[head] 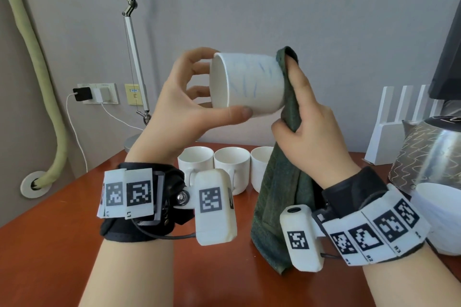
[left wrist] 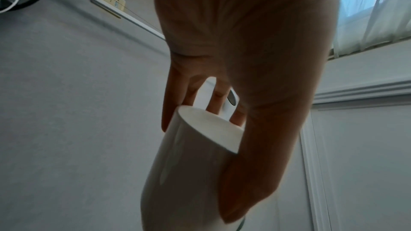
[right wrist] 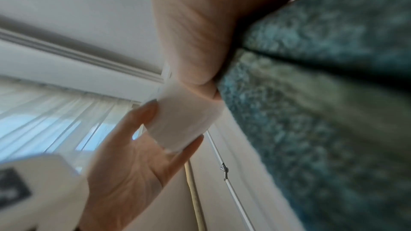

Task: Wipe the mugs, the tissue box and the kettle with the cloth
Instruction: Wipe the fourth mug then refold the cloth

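Left hand (head: 179, 107) is holding one mug (head: 249, 82) up in the air on its side, mouth turned toward the palm, thumb along the lower wall and fingers reaching past the rim; grip is curled round the mug. Right hand (head: 311, 127) is pinching the green cloth (head: 282, 194), pressing its top edge against the mug's base end while the rest is hanging down toward the table (head: 62, 219). The mug's wall is carrying faint blue streaks, so the wiping of it is looking underway, not finished.

Three more mugs (head: 214, 167) are standing in a row on the table behind the wrists, rims up, close together; whether they are wiped already cannot be told. The kettle (head: 429, 157) is sitting at the right edge, well apart from the cloth, and is looking untouched. A white bowl-like vessel (head: 439, 219) is sitting just before it. No tissue box is showing in any view. By this reckoning, most of the job is remaining.
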A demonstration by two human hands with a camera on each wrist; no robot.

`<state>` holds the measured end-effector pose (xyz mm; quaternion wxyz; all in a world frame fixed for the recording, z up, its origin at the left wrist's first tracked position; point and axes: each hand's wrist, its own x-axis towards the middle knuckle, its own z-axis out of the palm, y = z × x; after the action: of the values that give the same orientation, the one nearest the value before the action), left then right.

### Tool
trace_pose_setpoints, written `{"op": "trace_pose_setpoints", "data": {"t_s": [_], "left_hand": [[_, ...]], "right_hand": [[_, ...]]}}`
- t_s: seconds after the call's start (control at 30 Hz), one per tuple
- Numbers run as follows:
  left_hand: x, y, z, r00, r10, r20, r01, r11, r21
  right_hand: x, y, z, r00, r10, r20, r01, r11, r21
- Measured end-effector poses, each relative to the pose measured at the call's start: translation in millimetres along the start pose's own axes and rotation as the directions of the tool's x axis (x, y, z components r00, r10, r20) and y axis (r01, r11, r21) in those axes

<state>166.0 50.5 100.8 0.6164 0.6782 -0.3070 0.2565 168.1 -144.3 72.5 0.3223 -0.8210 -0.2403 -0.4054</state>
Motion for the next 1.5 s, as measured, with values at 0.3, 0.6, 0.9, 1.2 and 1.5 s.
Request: {"op": "trace_pose_setpoints", "data": {"t_s": [0.3, 0.6, 0.9, 1.2, 1.5], "left_hand": [[1, -7, -1, 0.998, 0.027, -0.061, -0.029, 0.999, -0.025], [-4, -2, 1, 0.982, 0.103, 0.157, -0.118, 0.989, 0.087], [-1, -4, 1, 0.996, 0.076, -0.052, -0.078, 0.997, -0.026], [0, -5, 5, 0.999, 0.042, -0.014, -0.041, 0.999, 0.035], [-1, -6, 3, 0.995, 0.085, -0.050, -0.080, 0.993, 0.090]], "right_hand": [[-5, -8, 10, 0.998, 0.027, 0.057, -0.030, 0.998, 0.046], [-2, 1, -13, 0.996, 0.068, 0.059, -0.082, 0.962, 0.260], [-8, -6, 9, 0.998, -0.013, 0.067, 0.005, 0.993, 0.120], [-8, -14, 10, 0.995, -0.083, 0.061, 0.089, 0.991, -0.101], [-9, -20, 8, 0.996, 0.032, 0.084, -0.020, 0.990, -0.140]]}}
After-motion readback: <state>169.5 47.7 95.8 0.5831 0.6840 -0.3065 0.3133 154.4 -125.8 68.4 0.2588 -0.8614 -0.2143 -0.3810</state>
